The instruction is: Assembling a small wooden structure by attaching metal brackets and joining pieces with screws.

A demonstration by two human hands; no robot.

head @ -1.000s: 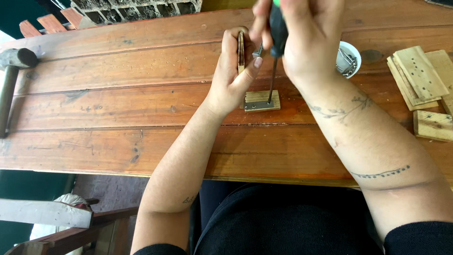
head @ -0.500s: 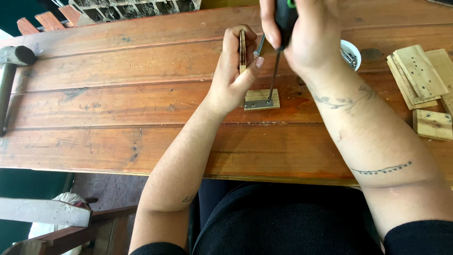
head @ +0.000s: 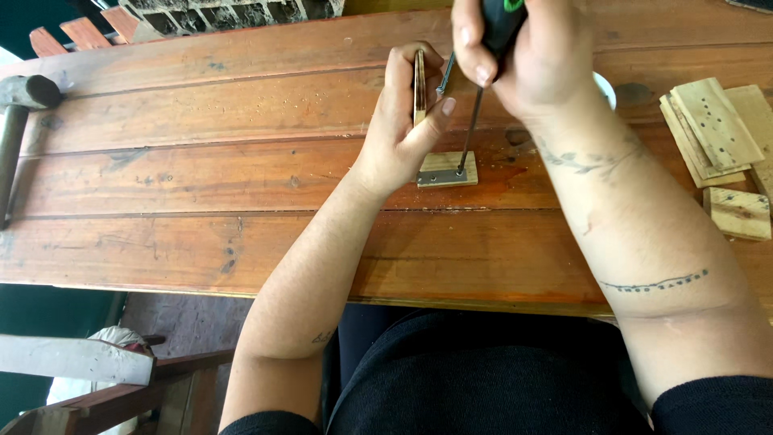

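Note:
My right hand (head: 523,56) grips a screwdriver (head: 475,113) with a dark handle and a bit of green at its top. Its thin shaft points down onto a small flat wooden piece (head: 447,169) lying on the wooden table (head: 201,161). My left hand (head: 407,121) holds a second thin wooden piece (head: 419,84) upright on edge beside the flat one, thumb pressed against its right face. The screwdriver tip rests near the right end of the flat piece.
A hammer (head: 20,121) lies at the table's left edge. Several small wooden plates (head: 717,129) with holes are stacked at the right, and one more (head: 737,213) lies below them. A white cup rim (head: 605,84) shows behind my right wrist. Wooden slats (head: 88,28) sit at the back left.
My right hand has shifted slightly up and right with the screwdriver, whose tip stays on the flat piece. My left hand keeps holding the upright piece.

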